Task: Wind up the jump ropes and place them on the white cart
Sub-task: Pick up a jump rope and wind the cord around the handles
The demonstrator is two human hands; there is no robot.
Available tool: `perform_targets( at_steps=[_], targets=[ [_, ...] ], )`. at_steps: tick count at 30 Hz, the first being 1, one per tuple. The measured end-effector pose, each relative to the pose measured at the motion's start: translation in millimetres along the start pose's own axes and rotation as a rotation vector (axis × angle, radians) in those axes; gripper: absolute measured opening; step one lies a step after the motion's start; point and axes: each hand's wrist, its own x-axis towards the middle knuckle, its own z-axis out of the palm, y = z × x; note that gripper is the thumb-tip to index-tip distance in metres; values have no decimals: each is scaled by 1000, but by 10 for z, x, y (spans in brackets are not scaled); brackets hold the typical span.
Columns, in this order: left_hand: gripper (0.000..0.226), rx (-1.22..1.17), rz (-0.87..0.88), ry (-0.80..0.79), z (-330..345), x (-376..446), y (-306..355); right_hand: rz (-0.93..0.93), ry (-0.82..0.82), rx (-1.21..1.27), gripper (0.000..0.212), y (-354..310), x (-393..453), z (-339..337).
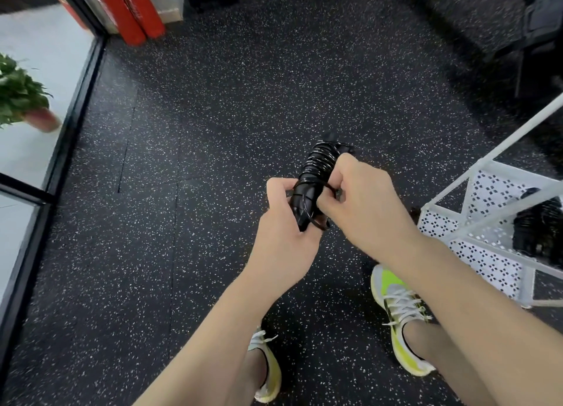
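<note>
Over speckled floor [213, 131], curled fingers [275, 189] grip jump rope [316, 174].

One wound jump rope [316, 177], two hands [283, 223] [365, 204], one white cart [487, 223], two shoes [399, 314] [268, 372], one potted plant [21, 95].
</note>
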Motion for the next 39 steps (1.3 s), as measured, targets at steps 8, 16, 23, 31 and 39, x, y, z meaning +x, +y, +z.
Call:
perform_targets(
  at_steps=[8, 16, 23, 31, 39],
  targets=[
    [43, -24, -20, 16, -29, 17, -39, -55, -62, 170, 15, 19, -6, -27],
    [41, 22, 28, -6, -38, 10, -49, 51, -181, 201, 12, 16, 97, -171],
    [44, 56, 11, -20, -2, 22, -57, 34, -31, -98, 15, -34, 36, -50],
    [49, -5, -6, -56, 23, 48, -98, 61, 2, -90, 17, -26, 13, 27],
    [27, -720, -192, -154, 6, 87, -49, 70, -75, -103, 20, -25, 32, -96]
  ],
)
